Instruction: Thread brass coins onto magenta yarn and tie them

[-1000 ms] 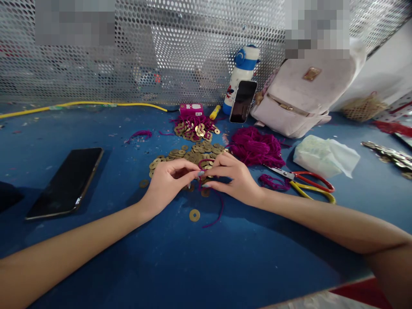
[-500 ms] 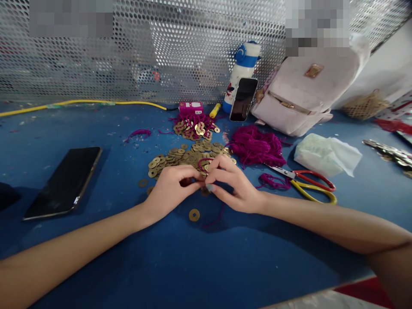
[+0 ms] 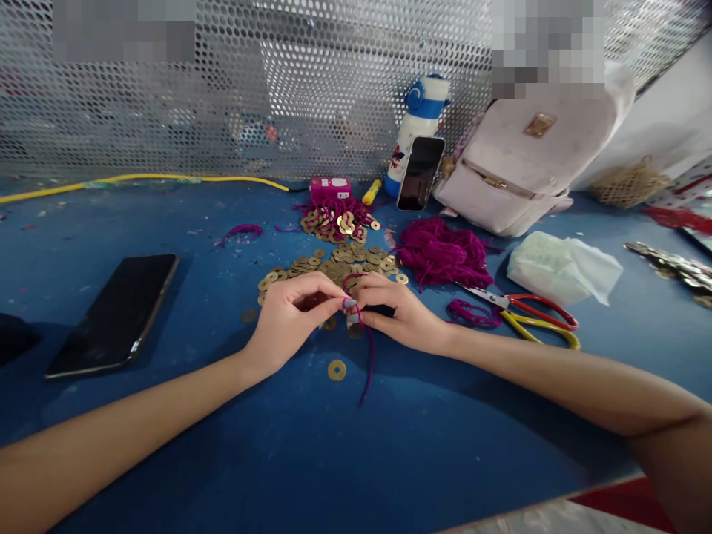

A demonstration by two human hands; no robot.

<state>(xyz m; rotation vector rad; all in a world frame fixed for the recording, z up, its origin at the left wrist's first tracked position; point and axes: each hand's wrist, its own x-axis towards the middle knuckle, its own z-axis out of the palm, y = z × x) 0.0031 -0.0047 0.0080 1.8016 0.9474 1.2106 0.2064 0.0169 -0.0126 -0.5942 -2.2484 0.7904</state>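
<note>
My left hand [image 3: 292,311] and my right hand [image 3: 397,311] meet at the fingertips over the table's middle. Both pinch a purple cord [image 3: 369,363], which loops above the fingers and trails down toward me. Whether a coin is held along with the cord is hidden by the fingers. Behind the hands spreads a pile of brass coins [image 3: 350,259] with square holes. One loose coin [image 3: 337,370] lies on the blue table [image 3: 356,460] just in front of them. Farther back are coins tied with purple cord [image 3: 339,220].
Right of the hands lie a purple cord bundle [image 3: 445,251], scissors [image 3: 517,302] and a white wrapped packet [image 3: 563,265]. A phone [image 3: 114,315] lies at left; another phone [image 3: 421,173] leans against a bottle [image 3: 427,104]. A pale backpack [image 3: 517,163] stands before the perforated metal screen [image 3: 222,96].
The fingertips have shifted, and the cord now wraps around them. Its loose end has swung into clearer view, hanging below the hands. The single coin stays in place.
</note>
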